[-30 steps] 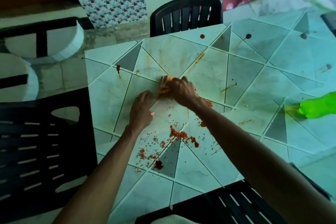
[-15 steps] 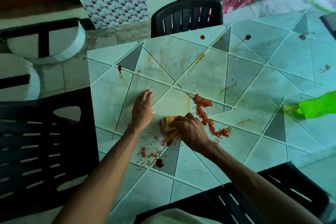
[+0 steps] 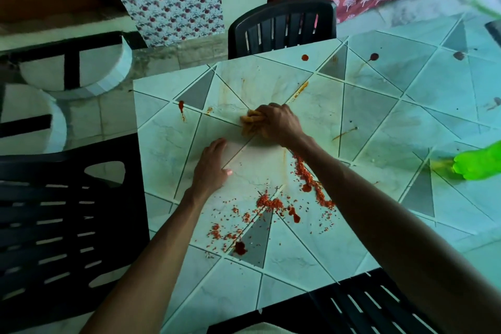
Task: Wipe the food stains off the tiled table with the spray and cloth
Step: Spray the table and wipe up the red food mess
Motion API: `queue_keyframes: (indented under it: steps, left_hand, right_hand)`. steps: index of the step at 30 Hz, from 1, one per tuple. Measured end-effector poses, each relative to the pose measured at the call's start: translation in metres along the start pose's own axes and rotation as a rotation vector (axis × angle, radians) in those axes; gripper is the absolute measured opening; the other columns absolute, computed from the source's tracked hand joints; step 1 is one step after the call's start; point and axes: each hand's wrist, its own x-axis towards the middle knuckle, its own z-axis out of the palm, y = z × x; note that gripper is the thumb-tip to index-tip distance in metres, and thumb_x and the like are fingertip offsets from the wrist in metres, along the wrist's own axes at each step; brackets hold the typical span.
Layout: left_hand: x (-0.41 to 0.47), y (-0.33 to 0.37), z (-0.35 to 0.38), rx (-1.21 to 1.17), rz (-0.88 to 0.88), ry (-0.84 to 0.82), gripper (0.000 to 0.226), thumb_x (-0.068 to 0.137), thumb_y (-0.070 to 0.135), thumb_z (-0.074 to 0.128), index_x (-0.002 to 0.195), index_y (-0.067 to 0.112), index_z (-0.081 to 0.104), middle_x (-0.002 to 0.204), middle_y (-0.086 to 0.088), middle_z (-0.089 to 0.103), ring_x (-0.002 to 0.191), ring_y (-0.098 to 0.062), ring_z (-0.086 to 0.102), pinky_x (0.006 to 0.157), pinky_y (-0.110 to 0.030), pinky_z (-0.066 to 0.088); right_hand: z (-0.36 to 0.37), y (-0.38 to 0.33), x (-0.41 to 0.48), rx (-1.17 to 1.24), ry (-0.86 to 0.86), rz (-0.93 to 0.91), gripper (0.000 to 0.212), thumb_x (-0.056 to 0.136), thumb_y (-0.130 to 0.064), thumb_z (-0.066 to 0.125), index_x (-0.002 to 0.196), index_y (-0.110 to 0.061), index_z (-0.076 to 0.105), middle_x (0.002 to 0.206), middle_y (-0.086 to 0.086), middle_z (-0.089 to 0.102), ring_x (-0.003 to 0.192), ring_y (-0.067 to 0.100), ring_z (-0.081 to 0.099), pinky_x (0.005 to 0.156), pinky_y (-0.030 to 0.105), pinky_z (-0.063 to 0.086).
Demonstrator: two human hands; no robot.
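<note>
Right hand (image 3: 273,123) clamps the cloth (image 3: 250,123) on the tiled worktop (image 3: 379,106); left hand (image 3: 211,168) lies flat, open. Best press firmly, sweeping crumbs (image 3: 268,202) together.

Both arms reach out toward twelve o'clock. The right hand (image 3: 276,123), fingers curled into a fist, sits farther out; the left hand (image 3: 211,168) lies flat, palm down, at its seven o'clock.

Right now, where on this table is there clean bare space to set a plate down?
Bare tiles lie left of the left hand, toward the table edge, and along the near edge. Crowded: red crumbs below the right hand and cloth.
</note>
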Motion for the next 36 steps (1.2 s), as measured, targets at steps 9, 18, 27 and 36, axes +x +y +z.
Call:
queue_keyframes:
  steps: [9, 18, 27, 36]
  left_hand:
    - [-0.006, -0.004, 0.005, -0.122, 0.041, 0.087, 0.086, 0.078, -0.009, 0.07, 0.152, 0.007, 0.029, 0.16, -0.008, 0.025, 0.147, -0.023, 0.023, 0.121, -0.035, 0.024]
    - [-0.003, -0.009, -0.002, -0.099, 0.052, 0.005, 0.094, 0.077, 0.002, 0.078, 0.154, 0.011, 0.025, 0.162, -0.002, 0.02, 0.148, -0.017, 0.02, 0.117, -0.021, 0.017]
    - [-0.005, -0.003, -0.001, -0.104, -0.01, -0.013, 0.093, 0.079, 0.004, 0.077, 0.155, 0.011, 0.023, 0.163, 0.003, 0.015, 0.149, -0.015, 0.016, 0.119, -0.025, 0.02]
    - [-0.006, -0.004, 0.002, -0.105, 0.006, 0.014, 0.094, 0.078, 0.002, 0.077, 0.155, 0.012, 0.024, 0.163, 0.003, 0.017, 0.148, -0.017, 0.019, 0.117, -0.025, 0.023]
  right_hand:
    - [0.054, -0.029, -0.052, -0.028, -0.266, -0.067, 0.018, 0.091, -0.016, 0.068, 0.108, -0.013, 0.063, 0.097, 0.004, 0.064, 0.082, 0.019, 0.061, 0.063, 0.028, 0.042]
    - [0.03, -0.008, -0.1, 0.021, -0.45, -0.097, 0.015, 0.097, -0.008, 0.057, 0.112, -0.01, 0.061, 0.093, 0.004, 0.065, 0.079, 0.015, 0.062, 0.066, 0.023, 0.046]
    - [-0.01, 0.032, -0.027, 0.033, -0.267, 0.149, 0.015, 0.092, -0.004, 0.054, 0.105, -0.01, 0.056, 0.092, 0.008, 0.059, 0.083, 0.026, 0.06, 0.063, 0.037, 0.049]
    - [0.01, 0.017, -0.042, -0.143, -0.153, 0.185, 0.031, 0.089, -0.021, 0.063, 0.115, -0.012, 0.049, 0.093, 0.007, 0.054, 0.079, 0.026, 0.054, 0.061, 0.033, 0.039]
